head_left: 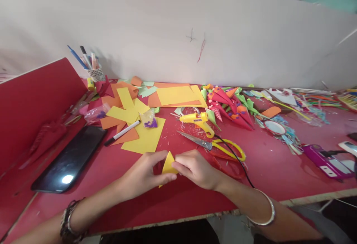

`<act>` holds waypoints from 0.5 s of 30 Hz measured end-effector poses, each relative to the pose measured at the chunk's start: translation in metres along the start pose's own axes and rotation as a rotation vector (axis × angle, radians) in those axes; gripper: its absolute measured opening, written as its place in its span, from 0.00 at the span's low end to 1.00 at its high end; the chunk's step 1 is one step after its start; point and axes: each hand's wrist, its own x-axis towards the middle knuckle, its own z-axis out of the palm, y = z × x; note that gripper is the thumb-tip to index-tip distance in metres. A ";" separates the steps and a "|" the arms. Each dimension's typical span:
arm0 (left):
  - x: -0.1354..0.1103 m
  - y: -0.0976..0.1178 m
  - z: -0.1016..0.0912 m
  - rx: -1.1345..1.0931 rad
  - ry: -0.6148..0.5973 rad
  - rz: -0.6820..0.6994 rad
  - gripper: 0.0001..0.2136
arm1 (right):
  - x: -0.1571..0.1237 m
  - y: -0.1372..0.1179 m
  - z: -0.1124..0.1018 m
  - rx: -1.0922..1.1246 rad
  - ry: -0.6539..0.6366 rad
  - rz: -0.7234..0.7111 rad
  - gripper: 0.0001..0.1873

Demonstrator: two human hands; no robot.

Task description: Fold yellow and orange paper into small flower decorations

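Observation:
A small yellow paper piece [169, 164], rolled or folded to a point at the top, is held between both hands above the front of the red table. My left hand [152, 171] grips its left side, thumb across the lower front. On the other side my right hand [195, 168] pinches the paper's right edge; some fingertips are hidden. Just beyond the hands lie scissors [227, 149] with yellow handles and a yellow glue gun [196, 119]. A yellow sheet [147, 138] rests beyond my left hand, with a marker [122, 133] on its left.
A black phone [71, 158] lies at the left near a red panel [41, 106]. Pink and orange paper cones [228, 104] are heaped at the back. A purple power strip [325, 160] sits right. The glue gun's black cord [237, 160] runs toward the front edge.

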 end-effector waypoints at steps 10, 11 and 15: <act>-0.012 -0.009 -0.029 -0.083 0.112 -0.186 0.17 | 0.060 -0.007 -0.036 -0.256 -0.105 -0.064 0.17; -0.013 -0.011 -0.032 -0.077 0.123 -0.199 0.17 | 0.069 -0.004 -0.037 -0.269 -0.120 -0.079 0.16; -0.015 -0.017 -0.041 -0.024 0.159 -0.238 0.19 | 0.106 0.013 -0.030 -0.445 -0.140 -0.102 0.09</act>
